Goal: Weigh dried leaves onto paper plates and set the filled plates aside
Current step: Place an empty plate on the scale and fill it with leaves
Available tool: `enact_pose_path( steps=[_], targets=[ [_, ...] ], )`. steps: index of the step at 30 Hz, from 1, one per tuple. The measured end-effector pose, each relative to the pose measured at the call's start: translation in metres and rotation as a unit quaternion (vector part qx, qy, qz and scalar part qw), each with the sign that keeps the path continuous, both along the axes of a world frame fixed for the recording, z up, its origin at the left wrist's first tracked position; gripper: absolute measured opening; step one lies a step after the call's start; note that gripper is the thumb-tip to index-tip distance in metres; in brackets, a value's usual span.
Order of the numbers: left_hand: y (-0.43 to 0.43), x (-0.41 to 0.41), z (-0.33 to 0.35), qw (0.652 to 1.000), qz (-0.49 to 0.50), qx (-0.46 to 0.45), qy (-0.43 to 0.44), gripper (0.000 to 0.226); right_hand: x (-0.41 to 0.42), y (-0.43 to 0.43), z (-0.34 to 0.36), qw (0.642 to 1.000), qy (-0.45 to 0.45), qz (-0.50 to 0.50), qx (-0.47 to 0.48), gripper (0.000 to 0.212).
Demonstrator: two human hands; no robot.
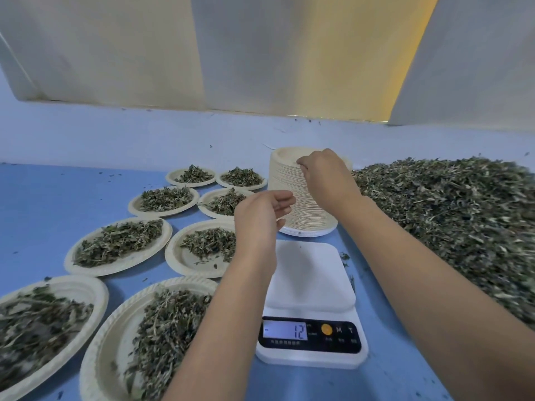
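Cream plates [95, 351], ribbed rims; dark green leaves [448, 212]. Blue table [43, 204]; white scale [309, 273], black panel [341, 341], orange button [326, 329].

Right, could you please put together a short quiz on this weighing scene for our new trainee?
1. True or false: a plate lies on the scale.
2. How many filled plates lie left of the scale?
3. Which hand is at the top of the plate stack: A left, B right?
Key: 1 false; 2 eight; 3 B, the right hand.
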State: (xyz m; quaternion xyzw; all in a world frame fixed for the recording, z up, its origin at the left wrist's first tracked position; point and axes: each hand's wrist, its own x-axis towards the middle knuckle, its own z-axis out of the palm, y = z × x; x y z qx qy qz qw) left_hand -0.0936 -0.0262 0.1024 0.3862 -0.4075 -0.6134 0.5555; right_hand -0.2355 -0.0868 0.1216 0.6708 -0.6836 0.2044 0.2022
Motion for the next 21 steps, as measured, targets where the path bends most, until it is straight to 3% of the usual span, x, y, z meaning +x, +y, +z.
enact_pose_path(
  steps=[10,21],
  targets=[
    [-0.0001,-0.0005,-0.0036,1.000,-0.001,0.008,-0.007,0.028,-0.0048,-0.0023,0.0029,0.999,-0.032,0.025,-0.008,0.035],
    [-0.0001,-0.0002,-0.0053,1.000,0.001,0.009,0.001,0.028,-0.0030,-0.0037,0.0005,0.992,-0.061,0.035,-0.101,0.040]
  ],
)
